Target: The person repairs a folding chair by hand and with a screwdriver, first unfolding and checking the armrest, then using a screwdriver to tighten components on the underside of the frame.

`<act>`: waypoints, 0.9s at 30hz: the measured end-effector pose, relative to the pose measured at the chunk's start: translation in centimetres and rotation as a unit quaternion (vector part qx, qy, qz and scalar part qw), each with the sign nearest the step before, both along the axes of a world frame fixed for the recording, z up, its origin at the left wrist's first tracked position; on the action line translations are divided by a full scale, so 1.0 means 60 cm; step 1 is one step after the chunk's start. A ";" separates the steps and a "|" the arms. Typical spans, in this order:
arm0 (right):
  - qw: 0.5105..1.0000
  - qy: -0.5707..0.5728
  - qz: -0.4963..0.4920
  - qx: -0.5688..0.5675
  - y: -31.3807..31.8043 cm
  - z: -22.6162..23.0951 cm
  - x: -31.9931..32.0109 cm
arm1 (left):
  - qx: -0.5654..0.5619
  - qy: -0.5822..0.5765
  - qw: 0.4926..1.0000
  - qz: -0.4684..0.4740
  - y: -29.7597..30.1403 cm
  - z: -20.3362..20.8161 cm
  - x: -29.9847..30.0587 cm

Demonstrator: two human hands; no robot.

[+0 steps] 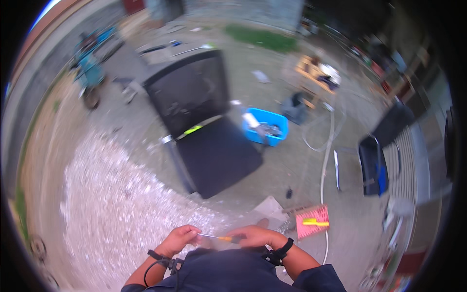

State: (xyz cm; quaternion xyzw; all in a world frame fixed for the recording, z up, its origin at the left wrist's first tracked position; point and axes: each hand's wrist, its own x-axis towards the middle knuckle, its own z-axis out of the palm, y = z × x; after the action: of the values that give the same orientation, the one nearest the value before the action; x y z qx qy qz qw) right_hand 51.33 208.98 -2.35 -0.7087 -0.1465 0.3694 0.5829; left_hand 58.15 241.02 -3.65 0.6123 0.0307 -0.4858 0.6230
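Observation:
Close to my body, a screwdriver (225, 238) lies almost level between my two hands. It has a thin metal shaft and an orange and dark handle. My right hand (255, 236) is closed round the handle end. With pinched fingers, my left hand (182, 238) holds the far end of the shaft; the tip is hidden. Just ahead stands a black chair (219, 155) with a mesh back, and a bright yellow-green thing (193, 130) lies where its seat meets the back.
Beyond the chair's right side is a blue bin (276, 142) with metal pieces. A pink woven seat (304, 228) holds a yellow thing (315, 222). A pale hose (325, 170) crosses the ground. Another black chair (372, 160) stands right; a blue-green scooter (90, 70) is far left.

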 end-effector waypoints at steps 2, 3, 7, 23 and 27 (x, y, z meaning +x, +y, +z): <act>0.998 0.030 0.048 -0.026 0.087 0.011 0.042 | -0.021 0.015 0.997 0.076 0.095 0.014 -0.013; 0.998 0.014 0.068 -0.014 0.131 0.013 0.065 | -0.031 0.012 0.992 0.122 0.136 0.023 -0.022; 0.983 0.042 0.177 -0.006 0.289 0.021 0.155 | 0.002 -0.022 0.964 0.264 0.279 0.024 -0.064; 0.938 -0.097 0.333 0.008 0.548 -0.037 0.497 | 0.181 -0.086 0.893 0.404 0.467 0.044 0.107; 0.925 -0.104 0.362 -0.042 0.595 0.007 0.605 | 0.195 -0.071 0.885 0.417 0.503 0.071 0.208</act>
State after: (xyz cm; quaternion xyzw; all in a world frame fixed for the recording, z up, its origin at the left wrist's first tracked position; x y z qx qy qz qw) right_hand 87.61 244.69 -1.93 -0.6653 -0.4376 0.4855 0.3608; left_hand 70.61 271.20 0.59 0.6850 0.3323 -0.1210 0.6369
